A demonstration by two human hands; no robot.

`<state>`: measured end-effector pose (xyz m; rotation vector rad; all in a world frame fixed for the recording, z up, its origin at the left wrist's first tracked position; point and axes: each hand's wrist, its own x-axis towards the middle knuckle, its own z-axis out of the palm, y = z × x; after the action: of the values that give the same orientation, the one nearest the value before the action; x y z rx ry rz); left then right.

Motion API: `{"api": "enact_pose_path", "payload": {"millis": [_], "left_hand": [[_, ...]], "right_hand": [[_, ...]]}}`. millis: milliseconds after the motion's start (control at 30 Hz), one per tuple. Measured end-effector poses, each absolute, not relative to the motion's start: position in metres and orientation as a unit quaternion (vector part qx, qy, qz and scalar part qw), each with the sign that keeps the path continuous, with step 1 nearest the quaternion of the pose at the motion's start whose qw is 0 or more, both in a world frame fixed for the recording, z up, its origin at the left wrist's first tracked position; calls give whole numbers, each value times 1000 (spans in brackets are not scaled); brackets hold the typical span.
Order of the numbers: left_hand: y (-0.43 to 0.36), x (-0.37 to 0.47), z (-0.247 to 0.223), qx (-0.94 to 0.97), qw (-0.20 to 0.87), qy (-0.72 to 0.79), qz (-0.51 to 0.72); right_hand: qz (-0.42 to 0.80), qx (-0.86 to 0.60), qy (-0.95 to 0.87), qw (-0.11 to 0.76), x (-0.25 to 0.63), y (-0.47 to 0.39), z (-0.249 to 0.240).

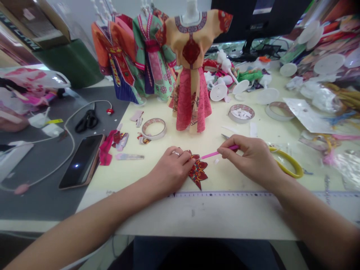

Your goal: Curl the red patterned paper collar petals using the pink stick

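Note:
My left hand [174, 168], with a ring on one finger, has its fingers bent and pressed on a small red patterned cutout [198, 170] with pointed, petal-like edges. It lies on the pale table, and the fingers cover its left part. My right hand [247, 155] pinches a thin pink stick [212, 153] whose tip reaches the cutout's upper edge. Whether the stick is a pen or another tool, I cannot tell. A pointed metal tip [224, 136] shows just behind my right hand. A tiny white scrap [216, 161] lies between the hands.
Doll-sized dresses [190, 97] stand on forms at the back. Tape rolls [154, 129], fabric scraps [120, 140], a phone [81, 161] and black scissors [87, 120] lie leftward. A yellow ring [289, 165] is beside my right wrist. A ruler scale [233, 194] runs along the front.

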<state>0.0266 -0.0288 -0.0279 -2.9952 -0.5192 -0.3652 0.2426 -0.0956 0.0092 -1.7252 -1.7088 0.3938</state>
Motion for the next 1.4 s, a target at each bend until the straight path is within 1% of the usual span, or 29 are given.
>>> {"api": "enact_pose_path", "payload": {"millis": [200, 400, 833, 1000, 1100, 1200, 1333, 1400], "left_hand": [[-28, 26, -28, -975, 4, -169, -146], [-28, 27, -25, -973, -5, -168, -156], [-28, 27, -25, -972, 9, -167, -163], [-28, 26, -25, -968, 6, -168, -185], [-25, 23, -23, -963, -7, -178, -204], [-22, 21, -22, -960, -4, -186, -211], [-19, 21, -23, -962, 21, -177, -207], [-17, 21, -25, -963, 32, -167, -210]], "right_hand": [[144, -661, -649, 349, 245, -95, 10], [142, -663, -647, 349, 244, -95, 10], [136, -659, -651, 352, 245, -95, 8], [145, -664, -638, 362, 245, -95, 8], [146, -670, -615, 389, 246, -94, 8], [160, -659, -592, 436, 247, -94, 9], [225, -626, -551, 504, 251, -92, 13], [284, -612, -518, 526, 254, -90, 16]]}}
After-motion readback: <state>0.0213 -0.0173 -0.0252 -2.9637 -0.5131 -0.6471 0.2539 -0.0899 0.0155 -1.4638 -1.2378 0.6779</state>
